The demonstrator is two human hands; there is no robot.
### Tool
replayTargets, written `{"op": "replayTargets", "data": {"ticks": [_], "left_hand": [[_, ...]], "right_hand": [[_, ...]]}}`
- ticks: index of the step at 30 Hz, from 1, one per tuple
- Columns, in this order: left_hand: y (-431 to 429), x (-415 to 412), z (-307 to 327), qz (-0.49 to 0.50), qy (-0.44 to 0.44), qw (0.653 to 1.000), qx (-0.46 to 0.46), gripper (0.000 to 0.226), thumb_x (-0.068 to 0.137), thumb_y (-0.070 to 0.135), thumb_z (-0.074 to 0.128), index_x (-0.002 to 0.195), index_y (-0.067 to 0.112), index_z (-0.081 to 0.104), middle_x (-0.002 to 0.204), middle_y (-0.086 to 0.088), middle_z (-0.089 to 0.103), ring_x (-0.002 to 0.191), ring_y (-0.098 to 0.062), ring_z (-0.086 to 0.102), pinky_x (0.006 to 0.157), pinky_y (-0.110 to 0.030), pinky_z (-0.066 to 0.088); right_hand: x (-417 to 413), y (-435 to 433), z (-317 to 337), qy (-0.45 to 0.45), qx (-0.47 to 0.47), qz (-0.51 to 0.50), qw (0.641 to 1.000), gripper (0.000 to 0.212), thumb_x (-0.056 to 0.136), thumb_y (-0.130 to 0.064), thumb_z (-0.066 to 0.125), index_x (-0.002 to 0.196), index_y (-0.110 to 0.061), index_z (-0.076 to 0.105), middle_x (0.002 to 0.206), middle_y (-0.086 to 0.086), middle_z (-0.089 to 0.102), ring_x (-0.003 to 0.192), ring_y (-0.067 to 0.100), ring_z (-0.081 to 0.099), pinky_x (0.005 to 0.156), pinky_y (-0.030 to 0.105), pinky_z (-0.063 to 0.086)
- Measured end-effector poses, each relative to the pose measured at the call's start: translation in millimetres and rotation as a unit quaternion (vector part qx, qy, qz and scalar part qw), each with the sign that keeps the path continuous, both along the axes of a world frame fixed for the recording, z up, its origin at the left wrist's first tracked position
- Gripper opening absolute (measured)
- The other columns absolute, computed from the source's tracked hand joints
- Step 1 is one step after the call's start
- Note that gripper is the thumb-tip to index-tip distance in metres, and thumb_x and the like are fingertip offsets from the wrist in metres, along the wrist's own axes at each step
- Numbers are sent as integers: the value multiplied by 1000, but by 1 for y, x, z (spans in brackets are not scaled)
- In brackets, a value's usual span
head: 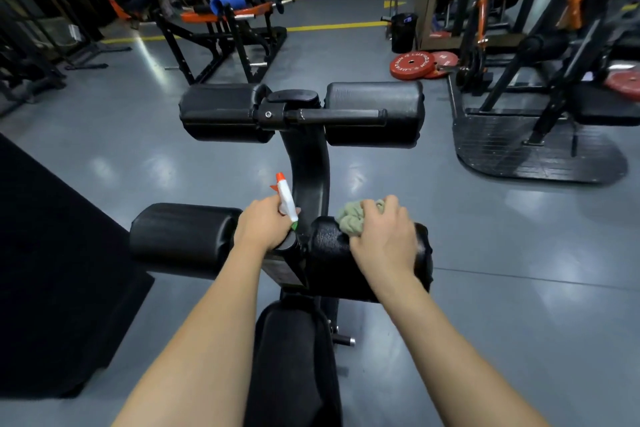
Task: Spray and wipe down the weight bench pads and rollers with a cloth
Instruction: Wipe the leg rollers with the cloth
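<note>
**Roller may turn under the cloth**

The right hand [384, 239] clutches a bunched green cloth [356, 218] and presses it onto the near right roller [332, 256] of the bench [294, 357]. The left hand [263, 225] grips the spray bottle [286, 199] beside the centre post. If the roller spins under the push, its underside likely stays dirty. Stray mist could slick the floor [502, 253]. The red plate [412, 64] reads, perhaps, "LUXIAOJUN".
</note>
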State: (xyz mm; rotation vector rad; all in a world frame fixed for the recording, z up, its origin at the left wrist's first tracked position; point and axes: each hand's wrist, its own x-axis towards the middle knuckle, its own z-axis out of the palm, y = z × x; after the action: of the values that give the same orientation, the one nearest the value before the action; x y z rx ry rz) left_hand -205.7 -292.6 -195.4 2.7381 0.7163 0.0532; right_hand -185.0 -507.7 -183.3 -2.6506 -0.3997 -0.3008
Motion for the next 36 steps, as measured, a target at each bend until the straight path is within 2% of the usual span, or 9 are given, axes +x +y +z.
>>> {"op": "replayTargets", "data": {"ticks": [2, 5, 10, 16, 19, 23, 27, 31, 36], "left_hand": [[5, 2, 0, -7, 3, 999, -34, 35, 95, 57, 58, 95, 23, 68, 78, 1, 67, 72, -21, 61, 71, -40, 54], [4, 1, -1, -7, -7, 998, -66, 34, 90, 64, 62, 92, 30, 68, 81, 3, 70, 77, -21, 64, 76, -40, 56], [7, -5, -4, 1, -37, 997, -61, 35, 88, 66, 63, 94, 32, 70, 79, 4, 70, 75, -20, 65, 76, -43, 58], [8, -5, -3, 23, -60, 996, -66, 46, 85, 76, 57, 97, 34, 72, 79, 7, 69, 74, -15, 63, 74, -41, 59], [7, -3, -4, 20, -49, 996, -75, 53, 84, 79, 55, 97, 31, 72, 78, 6, 69, 73, -15, 63, 74, -43, 60], [9, -2, -4, 22, -39, 995, -88, 45, 89, 70, 60, 100, 28, 72, 82, 4, 69, 77, -19, 65, 77, -45, 60], [8, -2, -3, 22, -32, 996, -83, 28, 92, 60, 62, 94, 33, 65, 90, 0, 69, 83, -24, 65, 80, -43, 59], [5, -6, 0, 24, -29, 996, -82, 32, 89, 57, 62, 97, 27, 73, 87, -1, 69, 77, -24, 63, 74, -42, 58], [3, -13, 0, 17, -54, 995, -80, 23, 91, 52, 62, 99, 34, 73, 87, 2, 69, 80, -26, 63, 74, -39, 57]], "right_hand": [[-21, 20, -8, -30, 30, 71, 997, 38, 62, -15, 75, 99, -14, 65, 96, 8, 53, 78, 27, 47, 69, 33, 40], [-45, 28, -22, -63, 48, 152, 985, 51, 61, -15, 71, 112, -14, 67, 108, 10, 56, 91, 32, 52, 83, 41, 49], [-31, -8, -40, -116, 67, 145, 980, 58, 66, -18, 75, 123, -16, 68, 120, 12, 58, 110, 35, 54, 99, 49, 48], [-5, -22, -44, -162, 91, 68, 980, 44, 75, -26, 70, 118, -19, 72, 110, 10, 63, 95, 34, 61, 86, 43, 44], [22, -9, -23, -64, 38, 26, 997, 37, 79, -31, 67, 114, -21, 70, 101, 10, 59, 86, 36, 59, 78, 41, 43], [55, -8, -4, 60, -53, -16, 997, 30, 89, -31, 56, 112, -16, 66, 111, 12, 57, 97, 37, 57, 81, 39, 37], [13, 12, 1, 5, -30, 12, 999, 25, 80, -21, 64, 104, -13, 67, 103, 12, 55, 89, 36, 53, 73, 38, 33], [-38, 36, -5, -66, -24, 75, 995, 34, 58, -20, 77, 90, -15, 64, 86, 8, 53, 72, 30, 49, 64, 34, 28], [-20, 2, -14, -72, 7, 5, 997, 29, 65, -27, 78, 91, -19, 70, 86, 6, 54, 73, 32, 53, 65, 37, 40]]}}
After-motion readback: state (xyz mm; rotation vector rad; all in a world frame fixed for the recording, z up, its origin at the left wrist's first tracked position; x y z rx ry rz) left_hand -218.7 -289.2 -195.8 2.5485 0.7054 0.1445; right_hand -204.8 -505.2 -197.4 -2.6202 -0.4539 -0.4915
